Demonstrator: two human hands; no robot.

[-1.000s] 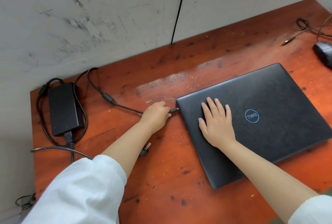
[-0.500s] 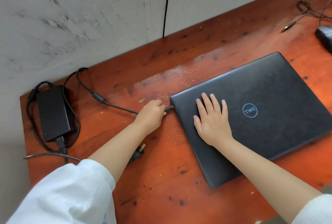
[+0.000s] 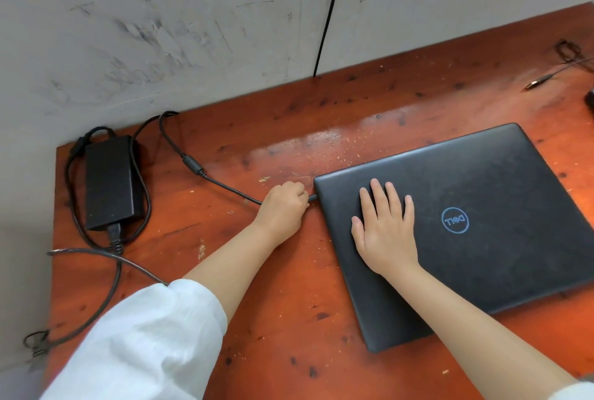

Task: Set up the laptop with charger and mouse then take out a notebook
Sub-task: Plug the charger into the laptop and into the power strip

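Observation:
A closed black laptop [image 3: 501, 207] with a blue round logo lies on the reddish wooden desk [image 3: 289, 319]. My right hand [image 3: 384, 232] rests flat on its lid, fingers spread. My left hand [image 3: 284, 205] is closed around the charger plug [image 3: 312, 197] at the laptop's left edge. The thin charger cable [image 3: 225, 186] runs left from that hand to the black power brick [image 3: 109, 182] at the desk's far left. The mouse [image 3: 590, 99] shows only as a dark sliver at the right edge. No notebook is in view.
A scuffed grey wall [image 3: 193, 30] stands right behind the desk. A thicker mains cord [image 3: 106, 258] loops off the desk's left edge. A loose cable with a metal plug [image 3: 540, 81] lies at the far right, near a coiled wire [image 3: 569, 49].
The view has shifted a little, so the desk sits lower and more to the left in frame. Both hands keep their places: left on the plug, right flat on the lid.

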